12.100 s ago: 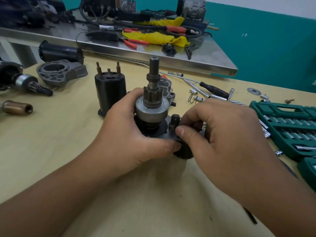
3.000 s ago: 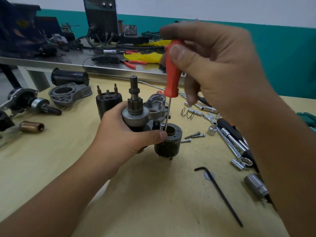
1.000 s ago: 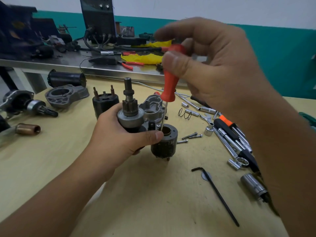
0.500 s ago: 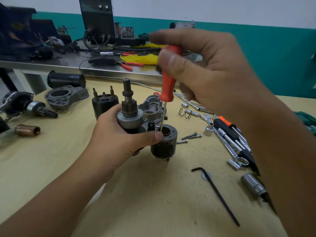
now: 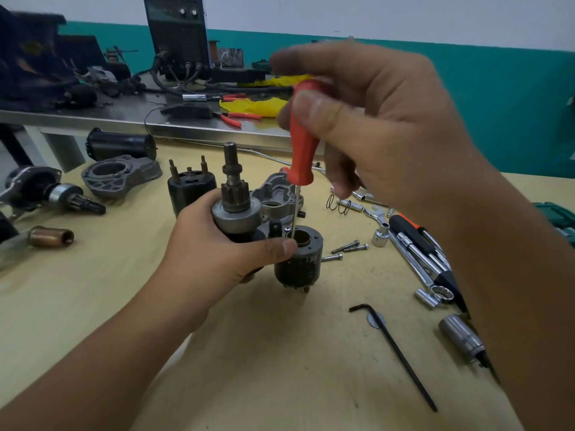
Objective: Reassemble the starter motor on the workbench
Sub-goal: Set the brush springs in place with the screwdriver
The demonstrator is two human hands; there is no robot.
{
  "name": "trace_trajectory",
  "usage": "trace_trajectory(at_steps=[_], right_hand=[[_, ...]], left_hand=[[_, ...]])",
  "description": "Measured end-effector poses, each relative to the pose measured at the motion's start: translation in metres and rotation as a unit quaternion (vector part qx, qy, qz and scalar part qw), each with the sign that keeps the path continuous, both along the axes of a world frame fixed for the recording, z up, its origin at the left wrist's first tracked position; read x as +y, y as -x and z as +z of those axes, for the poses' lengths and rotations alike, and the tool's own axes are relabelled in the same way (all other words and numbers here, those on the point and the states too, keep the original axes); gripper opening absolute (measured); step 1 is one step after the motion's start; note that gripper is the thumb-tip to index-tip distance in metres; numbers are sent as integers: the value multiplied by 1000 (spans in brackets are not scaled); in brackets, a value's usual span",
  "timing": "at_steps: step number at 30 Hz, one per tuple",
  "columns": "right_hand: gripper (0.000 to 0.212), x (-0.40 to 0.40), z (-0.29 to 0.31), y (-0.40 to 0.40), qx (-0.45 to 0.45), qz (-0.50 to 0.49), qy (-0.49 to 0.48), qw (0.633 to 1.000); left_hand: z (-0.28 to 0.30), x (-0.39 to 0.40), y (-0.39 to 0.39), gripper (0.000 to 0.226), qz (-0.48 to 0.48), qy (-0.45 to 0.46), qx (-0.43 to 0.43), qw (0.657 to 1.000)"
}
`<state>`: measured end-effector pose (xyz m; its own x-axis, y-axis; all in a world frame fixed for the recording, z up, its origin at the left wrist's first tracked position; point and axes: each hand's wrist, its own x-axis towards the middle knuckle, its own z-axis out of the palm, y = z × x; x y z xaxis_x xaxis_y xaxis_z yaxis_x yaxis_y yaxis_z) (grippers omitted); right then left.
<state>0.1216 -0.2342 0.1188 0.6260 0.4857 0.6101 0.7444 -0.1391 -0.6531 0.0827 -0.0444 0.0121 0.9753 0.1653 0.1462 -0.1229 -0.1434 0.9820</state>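
At the centre of the wooden bench, my left hand (image 5: 214,256) grips the starter assembly (image 5: 238,213), a grey drive unit with a pinion gear and upright shaft. Joined to its right side is a black round solenoid body (image 5: 300,259) with a brass-lined bore, and my left thumb presses on its rim. My right hand (image 5: 382,126) pinches the red handle of a thin screwdriver (image 5: 301,141) held upright. Its tip sits at the left rim of the bore, beside my thumb. A grey nose housing (image 5: 277,197) lies just behind.
A black solenoid (image 5: 189,189) stands behind my left hand. Further left lie another housing (image 5: 119,174), a second motor (image 5: 46,191) and a brass sleeve (image 5: 51,236). Bolts (image 5: 347,247), sockets, wrenches and a hex key (image 5: 395,353) lie right. A steel table (image 5: 124,119) stands behind.
The screwdriver has stayed upright at the bore's rim while my right hand's fingers shifted slightly on the handle. My left hand has kept its grip on the assembly.
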Motion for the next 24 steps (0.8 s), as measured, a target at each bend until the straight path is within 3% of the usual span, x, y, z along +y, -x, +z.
trace_trajectory(at_steps=[2,4,10,13,16,20,24], right_hand=[[22,4,-3,-1,-69,-54,-5,996],[20,8,-6,-2,-68,-87,-15,994],[34,2,-2,-1,54,31,-14,998],[24,4,-4,-1,-30,13,-6,999],[17,9,-11,-3,-88,-78,10,993],[18,8,-9,-1,6,4,4,1000],[22,6,-3,2,15,23,8,1000]], left_hand=[[0,0,0,70,3,-3,0,1000],[0,-1,-1,70,5,-6,0,1000],[0,-1,-1,71,6,-1,0,1000],[0,-1,0,68,7,-4,-6,1000],[1,-1,1,63,10,-5,-15,1000],[1,1,1,59,9,-5,-12,1000],[2,0,0,68,15,-15,-11,1000]])
